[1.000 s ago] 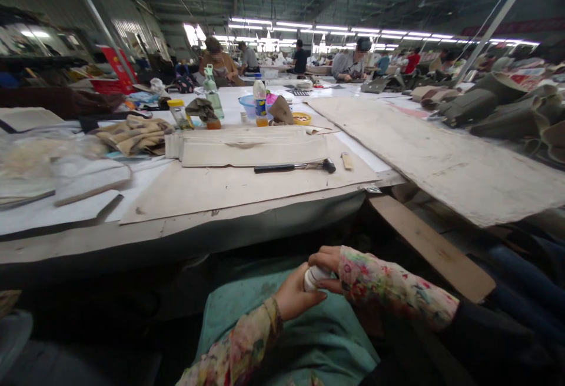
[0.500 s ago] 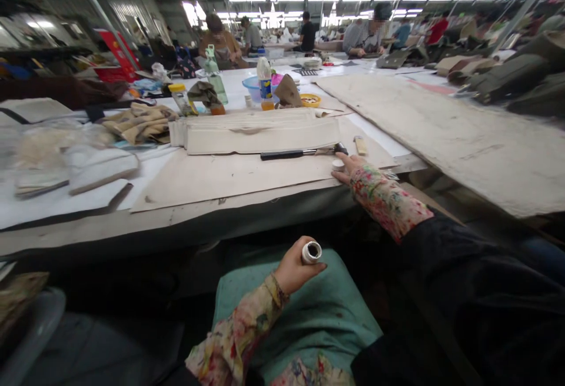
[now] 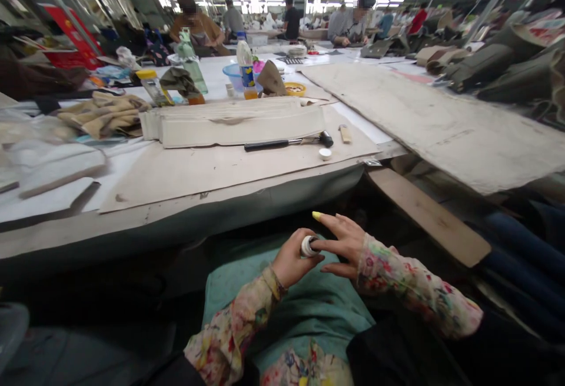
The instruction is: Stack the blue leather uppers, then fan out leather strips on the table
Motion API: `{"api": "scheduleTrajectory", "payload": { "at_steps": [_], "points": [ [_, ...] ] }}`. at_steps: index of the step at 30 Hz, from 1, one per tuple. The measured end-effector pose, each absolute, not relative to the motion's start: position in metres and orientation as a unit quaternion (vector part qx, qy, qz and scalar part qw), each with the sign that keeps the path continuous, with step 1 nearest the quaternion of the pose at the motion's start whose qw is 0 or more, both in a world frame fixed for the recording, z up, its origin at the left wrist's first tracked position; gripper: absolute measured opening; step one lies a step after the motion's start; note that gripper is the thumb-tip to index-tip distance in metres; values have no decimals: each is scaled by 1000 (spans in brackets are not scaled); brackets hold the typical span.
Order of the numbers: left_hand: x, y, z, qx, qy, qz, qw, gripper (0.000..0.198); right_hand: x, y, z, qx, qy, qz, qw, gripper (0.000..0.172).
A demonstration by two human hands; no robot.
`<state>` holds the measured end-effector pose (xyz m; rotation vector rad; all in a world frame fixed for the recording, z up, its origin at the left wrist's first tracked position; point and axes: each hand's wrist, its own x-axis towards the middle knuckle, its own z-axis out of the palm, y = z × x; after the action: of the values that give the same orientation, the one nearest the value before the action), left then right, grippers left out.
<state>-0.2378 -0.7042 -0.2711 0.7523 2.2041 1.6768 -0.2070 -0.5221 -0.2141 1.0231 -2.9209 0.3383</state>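
Observation:
Above my lap, my left hand (image 3: 295,262) is wrapped round a small white bottle (image 3: 307,246) with an uncapped mouth. My right hand (image 3: 345,243) comes in from the right with its fingers spread. One of its fingertips is at the bottle's mouth, and I cannot tell how far inside it goes. Another finger wears a yellow covering on its tip. On the table ahead lies a white cap (image 3: 325,154), just below the head of a hammer (image 3: 286,143) with a black handle. A small pale block (image 3: 345,134) rests to the hammer's right.
Stacked cream strips (image 3: 238,127) lie behind the hammer on a cream sheet (image 3: 176,175). A large pale board (image 3: 441,115) spans the right side. Bottles, including a green one (image 3: 193,68), and a yellow dish (image 3: 295,89) stand farther back. Several people work beyond the table.
My right hand has left the white cap on the table and come down to the bottle's mouth. The left hand keeps hold of the bottle. The view has shifted slightly right and down.

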Motion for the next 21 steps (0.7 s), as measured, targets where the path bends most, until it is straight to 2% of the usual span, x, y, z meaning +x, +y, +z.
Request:
{"api": "scheduleTrajectory", "payload": {
  "at_steps": [4,7,9,12,16,21],
  "points": [
    [-231,-696,-273,278,757,574,143,30,-208,-525,-212,324,-944,66,-11,35],
    [-229,-691,-274,295,750,573,147,29,-203,-522,-207,325,-943,78,-5,31],
    [-228,-688,-273,297,749,572,150,30,-197,-512,-205,327,-937,124,9,32],
    [-230,-684,-271,282,753,572,160,32,-191,-481,-215,305,-915,259,51,33],
    [-234,-676,-273,262,755,574,179,30,-181,-428,-279,183,-879,435,64,33],
    [-240,-664,-288,266,761,560,192,31,-144,-399,-396,-57,-894,443,-41,36]
  ]
}}
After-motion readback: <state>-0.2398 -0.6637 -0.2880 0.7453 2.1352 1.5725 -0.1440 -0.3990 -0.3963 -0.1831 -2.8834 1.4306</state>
